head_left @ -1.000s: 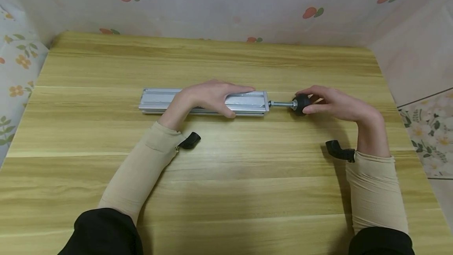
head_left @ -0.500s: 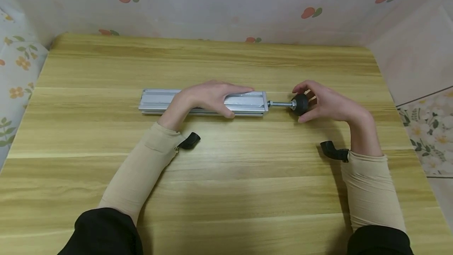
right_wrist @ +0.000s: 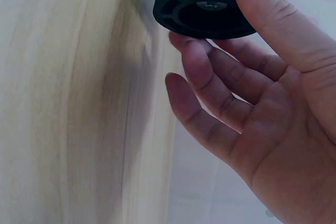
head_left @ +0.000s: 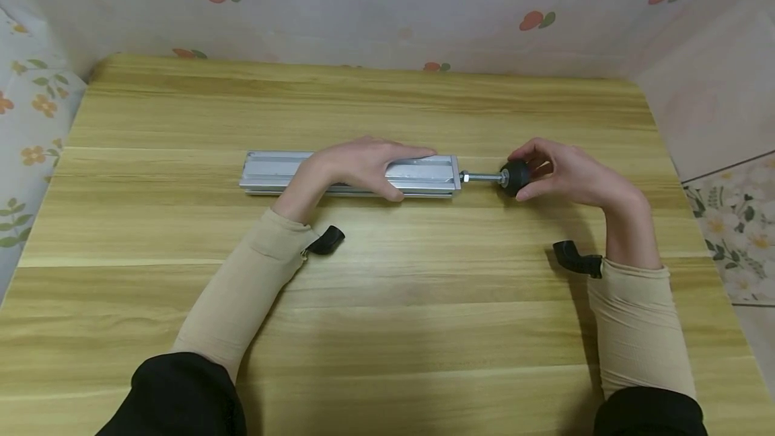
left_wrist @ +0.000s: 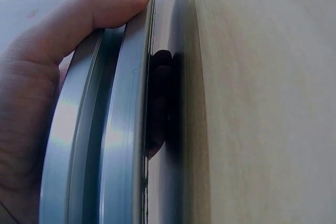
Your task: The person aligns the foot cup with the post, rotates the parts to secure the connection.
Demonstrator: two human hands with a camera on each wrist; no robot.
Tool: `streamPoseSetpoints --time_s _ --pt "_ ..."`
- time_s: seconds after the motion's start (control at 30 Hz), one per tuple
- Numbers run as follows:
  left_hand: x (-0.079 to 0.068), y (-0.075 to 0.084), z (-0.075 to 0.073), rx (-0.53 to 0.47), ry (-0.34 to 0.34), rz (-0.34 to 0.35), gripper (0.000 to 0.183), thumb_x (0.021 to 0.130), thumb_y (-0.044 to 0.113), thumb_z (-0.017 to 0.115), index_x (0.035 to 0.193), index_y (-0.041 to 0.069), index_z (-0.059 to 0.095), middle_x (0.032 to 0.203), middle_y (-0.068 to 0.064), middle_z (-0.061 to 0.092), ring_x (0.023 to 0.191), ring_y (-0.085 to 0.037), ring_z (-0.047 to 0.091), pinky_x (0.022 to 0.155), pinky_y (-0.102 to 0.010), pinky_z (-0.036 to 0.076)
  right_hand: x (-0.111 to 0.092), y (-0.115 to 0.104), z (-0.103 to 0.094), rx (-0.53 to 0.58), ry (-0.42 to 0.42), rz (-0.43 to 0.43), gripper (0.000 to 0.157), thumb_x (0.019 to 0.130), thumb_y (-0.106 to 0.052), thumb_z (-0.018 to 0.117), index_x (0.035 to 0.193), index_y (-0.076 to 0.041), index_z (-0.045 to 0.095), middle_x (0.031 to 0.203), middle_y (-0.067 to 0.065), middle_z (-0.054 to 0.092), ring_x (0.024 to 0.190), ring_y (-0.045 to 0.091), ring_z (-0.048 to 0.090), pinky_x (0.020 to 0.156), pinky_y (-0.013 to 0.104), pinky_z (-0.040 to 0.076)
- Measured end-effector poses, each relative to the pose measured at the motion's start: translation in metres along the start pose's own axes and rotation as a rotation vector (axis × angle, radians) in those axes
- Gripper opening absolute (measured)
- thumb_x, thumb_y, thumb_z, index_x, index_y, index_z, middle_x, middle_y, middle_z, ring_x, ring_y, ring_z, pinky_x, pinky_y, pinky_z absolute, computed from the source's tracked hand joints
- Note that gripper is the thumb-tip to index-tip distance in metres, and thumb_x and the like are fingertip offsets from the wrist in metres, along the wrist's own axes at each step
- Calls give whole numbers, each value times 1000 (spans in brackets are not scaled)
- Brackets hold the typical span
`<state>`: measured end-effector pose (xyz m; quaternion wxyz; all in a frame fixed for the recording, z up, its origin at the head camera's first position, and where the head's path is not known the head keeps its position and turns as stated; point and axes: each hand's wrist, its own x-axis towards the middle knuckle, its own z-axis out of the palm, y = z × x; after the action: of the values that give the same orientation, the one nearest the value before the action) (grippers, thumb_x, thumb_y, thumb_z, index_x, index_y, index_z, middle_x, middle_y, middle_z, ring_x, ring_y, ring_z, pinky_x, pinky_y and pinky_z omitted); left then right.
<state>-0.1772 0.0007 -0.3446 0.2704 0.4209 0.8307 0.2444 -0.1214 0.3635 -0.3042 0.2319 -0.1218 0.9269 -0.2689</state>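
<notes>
A silver aluminium profile [head_left: 424,170] lies lengthwise across the table. My left hand [head_left: 363,163] grips it near its middle. In the left wrist view, the thumb lies over the grooved profile [left_wrist: 123,108] and fingertips show under its edge. From the profile's right end plate, a threaded rod with a nut [head_left: 465,177] runs out to a black round levelling foot [head_left: 514,177]. My right hand [head_left: 572,173] pinches that foot at its rim between thumb and fingers. The right wrist view shows the ribbed underside of the foot [right_wrist: 202,6], with the lower fingers loose beneath it.
The wood-grain table [head_left: 387,328] reaches back to a fruit-print curtain [head_left: 387,12]. Black wrist-camera mounts stick out from both beige sleeves, the left mount [head_left: 327,241] and the right mount [head_left: 576,260] standing just over the tabletop.
My right hand's fingers spread off the foot half a second ago and now hold its rim again. The nut by the end plate shows a different face. My left hand has stayed put.
</notes>
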Motion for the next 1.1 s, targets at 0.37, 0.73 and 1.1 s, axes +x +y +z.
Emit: streamPoseSetpoints --time_s 0.37,0.73,1.1 --pt "0 -1 2 -10 -11 -24 91 81 35 69 161 45 27 165 15 37 129 -12 49 114 -39 40 -3 1 -1 -38 -52 -13 53 95 -26 72 145 -14 57 128 10 68 105 1 59 85 14 47" --pt "0 0 0 -7 -10 -13 90 83 34 70 162 42 28 165 14 38 139 -11 47 117 -40 38 0 0 1 71 -77 -4 77 84 -18 85 149 -11 44 147 11 50 123 33 59 90 15 50" --pt "0 0 -1 0 -7 -6 91 82 36 70 162 41 27 165 14 37 141 -10 46 117 -40 39 6 -4 6 64 -36 -21 74 76 -6 89 135 -2 45 137 16 49 117 34 58 89 24 54"
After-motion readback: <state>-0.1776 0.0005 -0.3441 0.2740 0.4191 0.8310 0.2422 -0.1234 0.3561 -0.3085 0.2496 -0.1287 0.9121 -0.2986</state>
